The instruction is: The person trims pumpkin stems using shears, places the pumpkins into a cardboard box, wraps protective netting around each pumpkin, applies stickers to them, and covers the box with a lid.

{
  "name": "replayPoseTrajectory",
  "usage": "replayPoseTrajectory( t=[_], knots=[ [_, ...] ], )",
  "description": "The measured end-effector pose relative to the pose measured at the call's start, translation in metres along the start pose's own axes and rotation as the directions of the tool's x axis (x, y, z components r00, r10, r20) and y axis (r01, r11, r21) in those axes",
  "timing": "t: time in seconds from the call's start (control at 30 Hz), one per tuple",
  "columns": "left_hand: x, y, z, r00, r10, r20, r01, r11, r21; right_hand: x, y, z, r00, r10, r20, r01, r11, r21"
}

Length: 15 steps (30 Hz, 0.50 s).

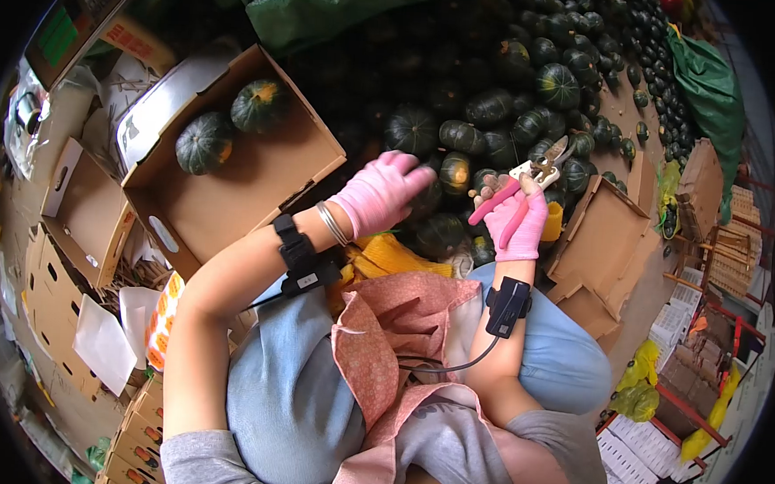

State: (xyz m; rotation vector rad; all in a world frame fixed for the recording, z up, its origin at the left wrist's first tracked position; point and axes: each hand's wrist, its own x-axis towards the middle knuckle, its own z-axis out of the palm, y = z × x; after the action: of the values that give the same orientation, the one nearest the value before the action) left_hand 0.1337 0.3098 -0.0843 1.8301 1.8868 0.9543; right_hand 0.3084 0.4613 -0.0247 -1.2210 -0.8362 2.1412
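Watching remotely, I see the right hand gripping shears, blades outward, presumably for safety; the left hand, near squashes, has fingers too blurred to tell.

No legible text; red carton lettering blurred

Box: room along edge by left hand; two squashes block far edge. Pile blocks ahead.
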Motion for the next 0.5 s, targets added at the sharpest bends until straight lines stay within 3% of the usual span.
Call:
replayPoseTrajectory(
  t=[0.07,0.1,0.17,0.27,0.33,0.37,0.43,0.5],
  knots=[
    [0.015,0.004,0.021,0.928,0.372,0.020,-0.368,0.905,0.215,-0.003,-0.006,-0.005,0.995,-0.044,-0.085,0.046,0.999,0.020],
    [0.021,0.012,0.030,0.873,0.439,0.210,-0.478,0.856,0.197,-0.003,-0.009,-0.004,0.991,-0.065,-0.118,0.068,0.997,0.025],
    [0.025,0.025,0.064,0.803,0.505,0.315,-0.572,0.801,0.174,-0.009,-0.018,0.000,0.997,-0.070,-0.034,0.072,0.996,0.053],
    [0.023,0.040,0.115,0.806,0.411,0.426,-0.536,0.812,0.231,-0.011,-0.029,0.002,0.993,-0.090,0.083,0.077,0.986,0.146],
    [0.025,0.040,0.137,0.830,0.368,0.419,-0.504,0.817,0.281,-0.020,-0.031,0.018,0.987,-0.143,0.071,0.136,0.985,0.104],
    [0.027,0.043,0.163,0.882,0.289,0.372,-0.412,0.857,0.311,-0.022,-0.032,0.020,0.984,-0.140,0.107,0.130,0.987,0.096],
    [0.033,0.049,0.142,0.819,0.237,0.523,-0.427,0.860,0.279,-0.021,-0.030,0.023,0.975,-0.146,0.165,0.141,0.989,0.040],
    [0.031,0.054,0.094,0.846,0.212,0.489,-0.316,0.938,0.141,-0.027,-0.028,0.030,0.961,-0.191,0.202,0.195,0.981,-0.003]
  ],
)
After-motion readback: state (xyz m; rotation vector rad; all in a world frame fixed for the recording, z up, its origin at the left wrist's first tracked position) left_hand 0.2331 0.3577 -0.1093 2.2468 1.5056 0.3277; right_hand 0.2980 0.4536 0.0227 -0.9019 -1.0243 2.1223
